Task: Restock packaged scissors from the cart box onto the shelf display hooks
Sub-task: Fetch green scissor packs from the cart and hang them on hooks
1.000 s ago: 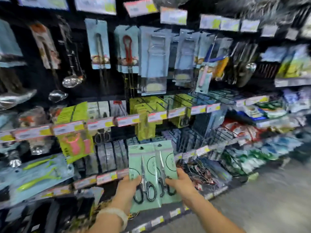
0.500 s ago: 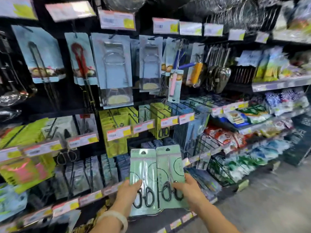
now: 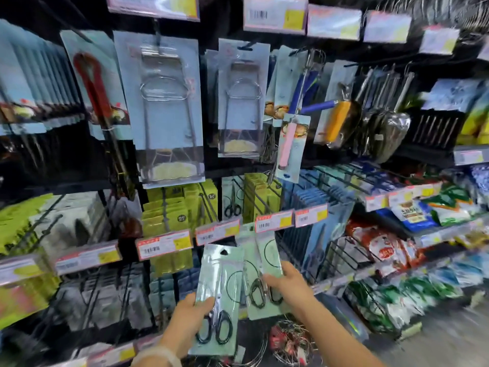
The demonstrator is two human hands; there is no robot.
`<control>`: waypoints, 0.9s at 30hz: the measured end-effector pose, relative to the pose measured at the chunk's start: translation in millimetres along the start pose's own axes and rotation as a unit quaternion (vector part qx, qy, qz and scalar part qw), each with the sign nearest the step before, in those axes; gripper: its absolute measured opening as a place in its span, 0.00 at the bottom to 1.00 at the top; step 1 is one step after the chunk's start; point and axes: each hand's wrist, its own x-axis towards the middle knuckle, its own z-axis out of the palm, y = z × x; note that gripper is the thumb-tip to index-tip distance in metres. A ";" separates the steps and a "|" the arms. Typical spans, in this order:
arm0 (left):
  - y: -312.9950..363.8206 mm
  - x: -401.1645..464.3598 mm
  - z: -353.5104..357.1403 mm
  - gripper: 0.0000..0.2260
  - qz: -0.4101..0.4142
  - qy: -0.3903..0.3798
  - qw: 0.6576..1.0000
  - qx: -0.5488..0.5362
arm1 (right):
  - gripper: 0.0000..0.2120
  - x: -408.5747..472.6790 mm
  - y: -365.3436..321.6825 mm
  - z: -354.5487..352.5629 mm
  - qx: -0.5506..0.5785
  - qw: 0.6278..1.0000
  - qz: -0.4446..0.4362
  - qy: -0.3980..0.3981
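Observation:
My left hand (image 3: pixel 189 317) grips a pale green scissors pack (image 3: pixel 219 298) with black-handled scissors, held low in front of the shelf. My right hand (image 3: pixel 288 283) holds a second scissors pack (image 3: pixel 266 263) a little higher, its top just under the red-and-yellow price tags. One more pack of the same scissors (image 3: pixel 232 198) hangs on a display hook (image 3: pixel 209 205) in the row above, between yellow-green packs. The cart box is out of view.
Hanging kitchen tools in blue cards (image 3: pixel 166 107) fill the upper row. Price tag strips (image 3: pixel 164 245) line the hook ends. Snack bags (image 3: pixel 412 213) fill shelves on the right. A wire basket (image 3: pixel 291 340) sits low under my hands. Grey floor (image 3: pixel 449 345) lies at the lower right.
The view has moved closer to the shelf and to the right. The two packs were side by side; now the right one is raised toward the hooks and the left one sits lower.

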 end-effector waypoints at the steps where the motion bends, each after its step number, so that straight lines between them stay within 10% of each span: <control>1: 1.2 4.4 0.6 0.27 -0.005 0.005 1.000 -0.006 | 0.28 6.4 -3.4 -0.1 0.006 1.000 -0.010 -0.007; 12: 10.9 16.9 37.0 0.13 0.018 0.042 0.997 -0.059 | 0.12 51.1 1.5 -23.6 -0.015 1.000 0.004 -0.018; 19: 14.1 13.5 58.6 0.08 0.037 0.058 0.994 -0.084 | 0.27 66.1 11.6 -35.5 0.019 0.997 0.027 -0.065; 27: 5.9 17.1 65.7 0.06 0.017 0.110 0.991 -0.077 | 0.11 80.7 15.1 -31.5 0.014 0.997 0.033 -0.073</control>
